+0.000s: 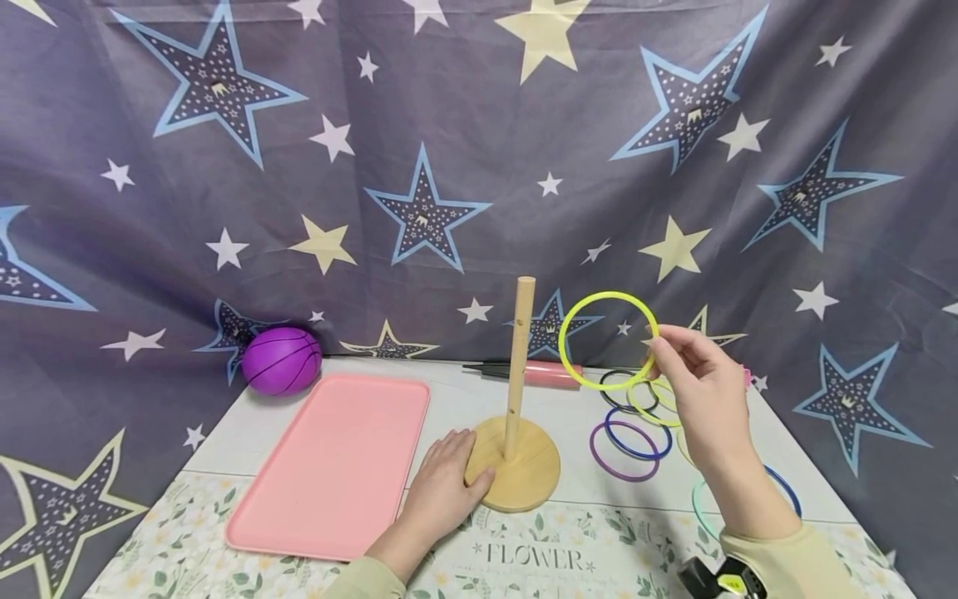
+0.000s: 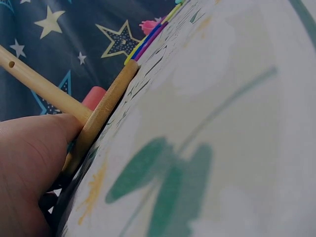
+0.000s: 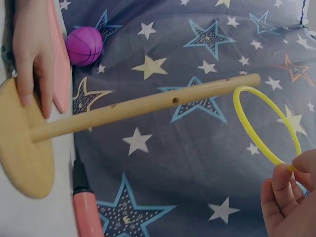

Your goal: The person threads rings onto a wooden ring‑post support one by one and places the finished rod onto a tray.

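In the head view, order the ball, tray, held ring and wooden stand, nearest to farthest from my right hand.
1. Yellow ring, in your right hand.
2. Wooden stand, left of it.
3. Pink tray, farther left.
4. Purple ball, back left.

Bare left hand (image 1: 445, 478), bare right hand (image 1: 707, 391), left sleeve (image 1: 368, 580) pale khaki-yellow and plain, right sleeve (image 1: 789, 567) of matching colour toward the table's (image 1: 455, 401) right edge, small angular black device (image 1: 699, 577) with bright yellow marking (image 1: 733, 584) just beside that sleeve

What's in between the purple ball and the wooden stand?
Starting from the purple ball, first the pink tray, then the left hand, touching the wooden stand. The head view shows that.
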